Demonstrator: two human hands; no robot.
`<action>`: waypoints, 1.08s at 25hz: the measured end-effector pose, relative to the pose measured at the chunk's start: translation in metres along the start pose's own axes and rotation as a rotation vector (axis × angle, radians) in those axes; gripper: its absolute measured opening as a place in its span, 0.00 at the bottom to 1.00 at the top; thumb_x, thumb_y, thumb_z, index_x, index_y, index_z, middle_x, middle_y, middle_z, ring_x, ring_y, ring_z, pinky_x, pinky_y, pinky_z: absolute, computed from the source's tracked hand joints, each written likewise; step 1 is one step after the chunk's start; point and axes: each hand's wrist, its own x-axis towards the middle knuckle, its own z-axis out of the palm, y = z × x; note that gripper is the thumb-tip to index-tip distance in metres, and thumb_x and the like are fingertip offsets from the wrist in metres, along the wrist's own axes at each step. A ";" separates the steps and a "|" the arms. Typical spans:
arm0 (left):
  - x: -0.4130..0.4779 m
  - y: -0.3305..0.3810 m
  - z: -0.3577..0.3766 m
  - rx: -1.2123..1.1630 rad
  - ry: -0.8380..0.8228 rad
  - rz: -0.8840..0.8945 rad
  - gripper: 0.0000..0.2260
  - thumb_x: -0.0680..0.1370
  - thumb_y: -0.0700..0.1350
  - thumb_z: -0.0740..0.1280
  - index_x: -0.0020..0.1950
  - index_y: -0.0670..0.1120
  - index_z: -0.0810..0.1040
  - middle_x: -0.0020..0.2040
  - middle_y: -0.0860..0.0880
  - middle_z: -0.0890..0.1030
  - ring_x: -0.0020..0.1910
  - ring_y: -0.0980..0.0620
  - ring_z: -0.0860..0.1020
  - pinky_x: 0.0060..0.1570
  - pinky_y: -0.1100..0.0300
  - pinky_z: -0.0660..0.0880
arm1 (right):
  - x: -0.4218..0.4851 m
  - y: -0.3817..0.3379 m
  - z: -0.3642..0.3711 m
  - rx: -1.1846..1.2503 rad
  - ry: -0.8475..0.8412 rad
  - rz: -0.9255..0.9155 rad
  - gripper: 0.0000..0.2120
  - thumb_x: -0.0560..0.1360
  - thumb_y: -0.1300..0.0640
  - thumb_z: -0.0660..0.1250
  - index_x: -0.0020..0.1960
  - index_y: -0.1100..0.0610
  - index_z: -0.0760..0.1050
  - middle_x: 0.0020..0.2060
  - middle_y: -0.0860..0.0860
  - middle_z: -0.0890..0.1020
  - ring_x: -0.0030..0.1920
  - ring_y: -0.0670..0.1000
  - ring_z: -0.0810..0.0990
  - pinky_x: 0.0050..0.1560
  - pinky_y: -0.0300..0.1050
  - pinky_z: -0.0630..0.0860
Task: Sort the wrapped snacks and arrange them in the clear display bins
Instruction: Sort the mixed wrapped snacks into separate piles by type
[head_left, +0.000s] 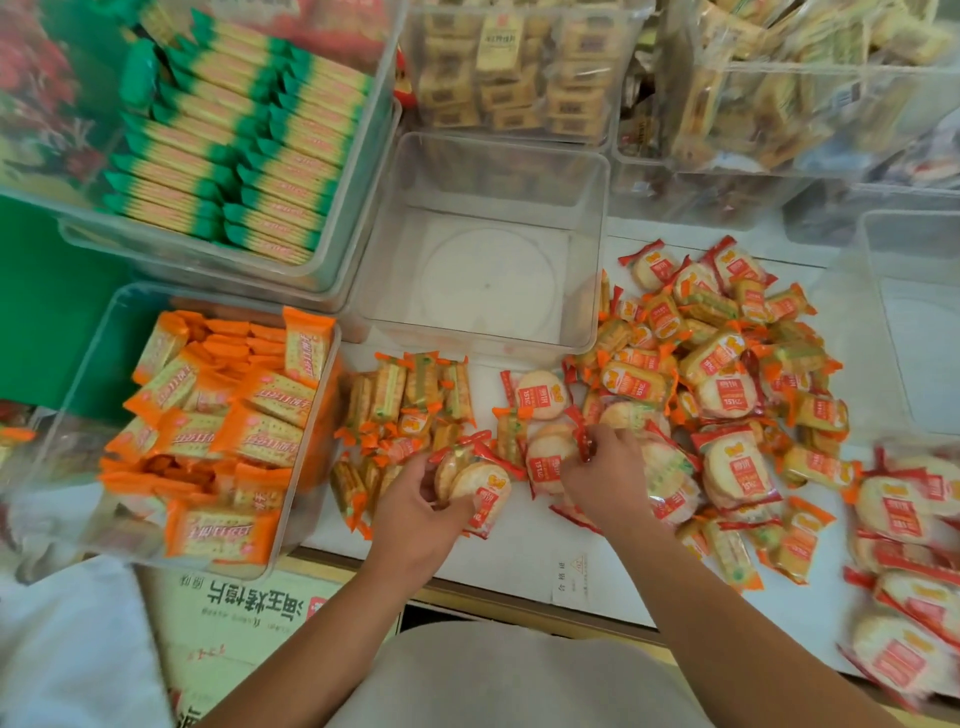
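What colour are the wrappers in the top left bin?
Wrappers: green and yellow, head view.

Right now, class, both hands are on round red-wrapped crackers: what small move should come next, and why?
Probably the right hand lifts the red-wrapped pack it pinches onto the round packs gripped in the left hand: same kind, and the empty bin stands just behind.

Clear, smooth plastic bin (587, 249), glossy at its rim. Snack wrappers (717, 364) are shiny plastic film. White counter (519, 561) looks smooth, matt. Printed cardboard box (249, 618) is matt.
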 end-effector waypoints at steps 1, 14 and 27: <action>-0.002 0.000 0.001 -0.004 0.001 0.002 0.23 0.71 0.44 0.81 0.61 0.58 0.78 0.51 0.57 0.85 0.49 0.60 0.84 0.51 0.56 0.83 | 0.002 -0.001 0.006 -0.060 0.030 -0.035 0.17 0.72 0.57 0.68 0.60 0.59 0.76 0.56 0.58 0.76 0.58 0.61 0.74 0.58 0.54 0.74; -0.022 -0.001 -0.009 -0.126 0.066 -0.018 0.34 0.70 0.44 0.81 0.73 0.55 0.71 0.58 0.54 0.83 0.55 0.57 0.83 0.54 0.56 0.83 | -0.011 -0.018 0.006 0.064 0.050 -0.157 0.24 0.74 0.54 0.75 0.66 0.53 0.69 0.64 0.51 0.73 0.57 0.56 0.78 0.50 0.51 0.75; -0.084 0.099 0.153 -0.031 -0.232 0.215 0.29 0.71 0.48 0.81 0.67 0.61 0.73 0.48 0.52 0.83 0.45 0.56 0.83 0.46 0.59 0.81 | -0.103 0.122 -0.196 0.331 0.262 -0.119 0.29 0.71 0.48 0.80 0.68 0.44 0.71 0.53 0.40 0.80 0.50 0.40 0.79 0.45 0.30 0.72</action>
